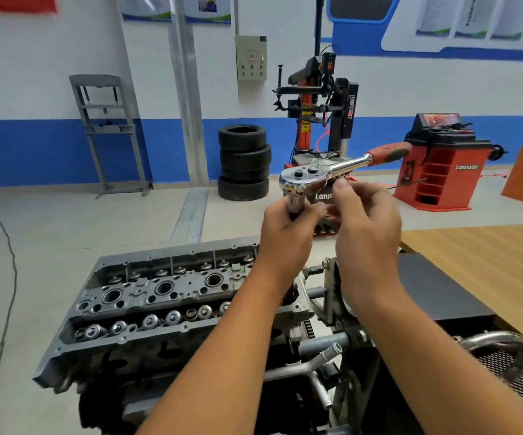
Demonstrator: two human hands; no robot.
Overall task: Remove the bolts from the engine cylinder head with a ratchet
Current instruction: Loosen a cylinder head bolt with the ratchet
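Above the cylinder head [172, 296], left hand [288, 227] grips the ratchet [326, 174] socket; right hand [363, 215] apparently pinches something there. Seat the socket squarely first.

Ratchet [323, 172] above cylinder head [159, 296]

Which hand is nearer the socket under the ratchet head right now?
Left. The left hand grips the socket directly, fingers curled round it below the ratchet head. The right hand is beside it to the right, fingertips under the chrome shank, not on the socket.
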